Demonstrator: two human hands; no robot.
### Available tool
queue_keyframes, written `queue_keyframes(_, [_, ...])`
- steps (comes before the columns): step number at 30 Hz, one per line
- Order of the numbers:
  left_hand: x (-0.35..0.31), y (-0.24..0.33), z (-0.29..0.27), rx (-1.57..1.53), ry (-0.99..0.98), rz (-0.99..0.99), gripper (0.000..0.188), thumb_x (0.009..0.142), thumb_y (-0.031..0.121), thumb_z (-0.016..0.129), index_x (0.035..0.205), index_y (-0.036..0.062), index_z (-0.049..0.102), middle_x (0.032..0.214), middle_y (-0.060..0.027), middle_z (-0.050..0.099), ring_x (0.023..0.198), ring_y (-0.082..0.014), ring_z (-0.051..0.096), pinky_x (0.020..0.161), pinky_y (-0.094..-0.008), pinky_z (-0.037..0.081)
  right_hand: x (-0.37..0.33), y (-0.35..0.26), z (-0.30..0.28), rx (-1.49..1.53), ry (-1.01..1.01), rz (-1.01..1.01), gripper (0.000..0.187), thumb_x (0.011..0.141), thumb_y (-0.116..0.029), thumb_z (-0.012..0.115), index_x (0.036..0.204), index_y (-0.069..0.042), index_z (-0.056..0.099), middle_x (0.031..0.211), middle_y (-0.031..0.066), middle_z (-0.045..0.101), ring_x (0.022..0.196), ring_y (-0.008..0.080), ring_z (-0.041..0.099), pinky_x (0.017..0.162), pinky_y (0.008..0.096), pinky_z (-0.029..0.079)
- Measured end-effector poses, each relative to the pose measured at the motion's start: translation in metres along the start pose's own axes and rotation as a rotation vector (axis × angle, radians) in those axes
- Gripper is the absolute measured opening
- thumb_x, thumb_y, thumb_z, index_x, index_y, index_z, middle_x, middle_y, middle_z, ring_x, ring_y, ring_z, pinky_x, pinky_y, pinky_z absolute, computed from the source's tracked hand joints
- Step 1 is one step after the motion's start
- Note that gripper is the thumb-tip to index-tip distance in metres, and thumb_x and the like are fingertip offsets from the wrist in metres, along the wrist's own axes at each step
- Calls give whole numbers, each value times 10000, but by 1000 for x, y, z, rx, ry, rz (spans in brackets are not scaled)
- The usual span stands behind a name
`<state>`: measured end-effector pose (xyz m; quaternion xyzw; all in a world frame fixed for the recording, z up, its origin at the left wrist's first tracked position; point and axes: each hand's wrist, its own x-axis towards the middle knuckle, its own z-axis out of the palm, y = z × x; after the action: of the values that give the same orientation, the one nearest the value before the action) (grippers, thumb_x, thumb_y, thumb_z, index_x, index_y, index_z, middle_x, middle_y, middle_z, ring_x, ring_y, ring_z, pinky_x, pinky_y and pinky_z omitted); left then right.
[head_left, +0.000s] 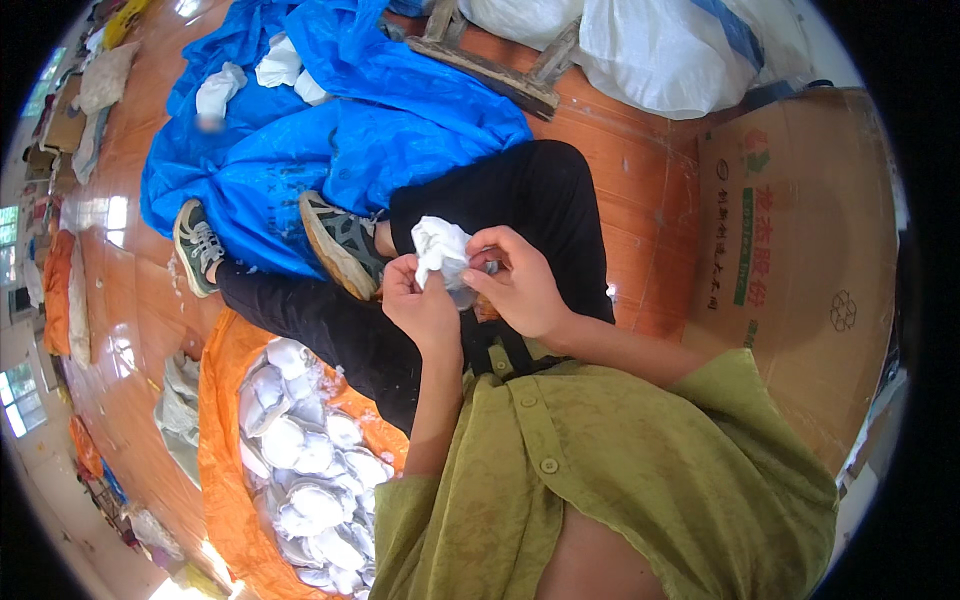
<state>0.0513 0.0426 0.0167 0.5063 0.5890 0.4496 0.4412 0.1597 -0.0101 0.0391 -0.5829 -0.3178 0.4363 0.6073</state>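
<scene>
orange wooden floor (640,180) under a seated person. near: orange sack (215,470) filled with white padded pieces (300,470). above the lap, left hand (420,305) and right hand (520,285) both pinch 1 white wad (440,250). far: blue tarp (300,130), cardboard box (800,250).

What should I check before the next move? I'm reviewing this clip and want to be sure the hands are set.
1. Left hand grips the white stuffing wad: ok.
2. Right hand pinches the small pouch at the wad's base: ok.
3. Pouch opening clear: cannot tell, fingers hide it.
4. Orange sack of filled white pouches beside the left elbow: ok.
5. Cardboard box on the right, apart from the hands: ok.
</scene>
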Motion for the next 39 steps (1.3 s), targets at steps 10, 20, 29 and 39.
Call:
queue_keyframes(10, [-31, 14, 16, -52, -189, 196, 281, 861, -6, 612, 1121, 5, 506, 871, -44, 559, 727, -91, 537, 652, -223, 451, 25, -7, -12, -313, 37, -114, 185, 693, 53, 667, 829, -12, 559, 718, 70, 548, 603, 136, 550, 533, 274, 422])
queue_keyframes(20, [-40, 33, 13, 7, -361, 240, 259, 844, -6, 650, 1080, -13, 543, 933, -41, 584, 804, -94, 559, 725, -217, 459, 53, 30, -33, -130, -5, -175, 253, 711, 61, 666, 730, -61, 445, 638, -3, 421, 606, 46, 402, 515, 233, 328])
queue_keyframes(29, [4, 38, -26, -270, -902, -39, 757, 723, 234, 822, 1322, -18, 435, 1250, -84, 548, 1147, -164, 521, 973, -303, 408, 54, -25, -47, 76, -468, -84, 257, 739, 130, 625, 724, -71, 466, 673, -72, 429, 641, 8, 426, 549, 191, 348])
queue_keyframes(39, [-20, 43, -12, 11, -613, -68, 258, 868, 160, 677, 1021, -45, 644, 921, -79, 687, 843, -136, 640, 766, -289, 498, 55, -25, -51, 391, -61, 356, 207, 733, 85, 592, 760, -97, 499, 672, -36, 536, 540, 38, 502, 480, 189, 386])
